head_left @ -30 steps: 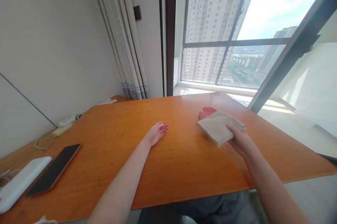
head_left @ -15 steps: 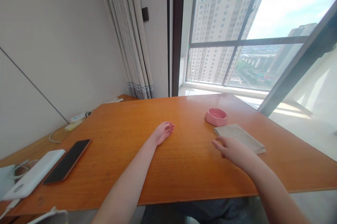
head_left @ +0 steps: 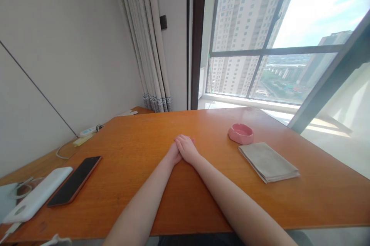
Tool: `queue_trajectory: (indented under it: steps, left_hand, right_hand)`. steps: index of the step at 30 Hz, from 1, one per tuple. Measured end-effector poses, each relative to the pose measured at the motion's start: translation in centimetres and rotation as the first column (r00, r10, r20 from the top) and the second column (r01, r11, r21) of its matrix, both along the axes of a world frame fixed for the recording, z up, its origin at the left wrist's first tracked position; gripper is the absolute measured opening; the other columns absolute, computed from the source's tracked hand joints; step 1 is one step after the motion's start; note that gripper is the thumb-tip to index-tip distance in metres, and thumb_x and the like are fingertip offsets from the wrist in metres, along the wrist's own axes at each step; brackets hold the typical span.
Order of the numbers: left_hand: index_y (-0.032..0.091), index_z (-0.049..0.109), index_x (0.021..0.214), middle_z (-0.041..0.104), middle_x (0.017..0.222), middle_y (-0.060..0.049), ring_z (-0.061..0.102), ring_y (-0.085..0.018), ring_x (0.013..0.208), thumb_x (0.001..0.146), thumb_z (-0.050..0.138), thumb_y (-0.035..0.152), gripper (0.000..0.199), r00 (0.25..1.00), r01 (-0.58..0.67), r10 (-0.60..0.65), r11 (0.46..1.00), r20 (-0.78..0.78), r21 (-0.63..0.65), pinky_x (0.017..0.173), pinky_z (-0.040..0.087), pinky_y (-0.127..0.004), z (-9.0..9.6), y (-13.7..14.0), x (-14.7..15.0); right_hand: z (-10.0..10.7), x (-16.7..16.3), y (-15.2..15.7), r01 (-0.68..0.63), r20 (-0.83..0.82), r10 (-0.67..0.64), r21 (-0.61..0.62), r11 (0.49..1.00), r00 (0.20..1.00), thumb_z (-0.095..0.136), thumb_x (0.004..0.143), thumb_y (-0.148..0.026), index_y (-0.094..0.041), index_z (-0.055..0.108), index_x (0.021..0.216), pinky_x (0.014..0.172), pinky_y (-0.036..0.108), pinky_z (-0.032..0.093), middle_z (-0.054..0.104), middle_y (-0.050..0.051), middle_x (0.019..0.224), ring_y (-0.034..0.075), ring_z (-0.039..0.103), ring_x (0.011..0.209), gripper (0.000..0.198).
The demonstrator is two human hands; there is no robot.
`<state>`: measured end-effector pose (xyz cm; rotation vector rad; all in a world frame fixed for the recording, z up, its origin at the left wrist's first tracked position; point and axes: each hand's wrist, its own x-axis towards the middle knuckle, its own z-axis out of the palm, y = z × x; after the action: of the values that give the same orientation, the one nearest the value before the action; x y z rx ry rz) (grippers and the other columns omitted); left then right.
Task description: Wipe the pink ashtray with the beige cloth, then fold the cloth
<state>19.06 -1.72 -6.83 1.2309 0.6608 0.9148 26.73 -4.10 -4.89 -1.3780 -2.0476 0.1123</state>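
Observation:
My right hand (head_left: 188, 149) lies on top of my left hand (head_left: 172, 154) near the middle of the wooden table (head_left: 127, 184). The right fingers drape across the back of the left hand and hold no object. Most of the left fingers are hidden underneath; a bit of fingertip shows past the right hand, outstretched. To the right of both hands, apart from them, is a folded grey-beige cloth (head_left: 268, 162). Just behind the cloth sits a pink bowl-like dish (head_left: 241, 133) with a thick faceted rim.
At the left lie a dark phone (head_left: 75, 181) and a white power bank (head_left: 39, 194) with a cable. A power strip (head_left: 88, 131) rests by the wall. Beyond the table are a curtain (head_left: 144, 38) and a large window (head_left: 260, 51).
My right hand has moved left from beside the cloth onto my left hand. The cloth, previously partly covered by that hand, shows fully. The view has shifted slightly.

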Motion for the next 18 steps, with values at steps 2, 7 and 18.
queue_trajectory:
  steps: [2, 7, 18]
  left_hand:
    - [0.015, 0.058, 0.1, 0.066, 0.092, -0.01, 0.06, -0.02, 0.1, 0.09, 0.03, 0.019, 0.03, 0.994, 0.061, -0.048, 0.989, 0.095, -0.135, 0.092, 0.046, -0.038, -0.1, 0.0, 0.2]
    - [0.012, 0.061, 0.097, 0.067, 0.091, -0.012, 0.06, -0.023, 0.1, 0.085, 0.041, 0.022, 0.025, 0.981, 0.131, -0.089, 0.958, 0.169, -0.256, 0.093, 0.046, -0.039, -0.2, -0.1, 0.4]
    - [0.011, 0.062, 0.095, 0.067, 0.095, -0.011, 0.061, -0.023, 0.098, 0.079, 0.054, 0.026, 0.023, 0.967, 0.175, -0.103, 0.933, 0.232, -0.316, 0.091, 0.045, -0.036, 0.5, -0.5, 0.3]
  right_hand:
    - [-0.9, 0.4, 0.0, 0.035, -0.061, -0.033, 0.016, 0.999, 0.998, 0.027, 0.096, -0.026, -0.018, 0.058, 0.091, 0.087, 0.028, 0.037, 0.061, 0.005, 0.094, 0.016, 0.053, 0.094, 0.033]
    - [-1.4, 1.1, -0.1, 0.034, -0.145, -0.042, -0.062, 0.997, 0.989, 0.025, 0.096, -0.029, -0.02, 0.058, 0.087, 0.083, 0.026, 0.039, 0.061, 0.003, 0.091, 0.015, 0.054, 0.089, 0.035]
    - [-1.7, 0.9, 0.1, 0.033, -0.214, -0.046, -0.063, 0.997, 0.976, 0.027, 0.094, -0.026, -0.02, 0.059, 0.086, 0.083, 0.028, 0.04, 0.061, 0.004, 0.09, 0.015, 0.055, 0.09, 0.034]
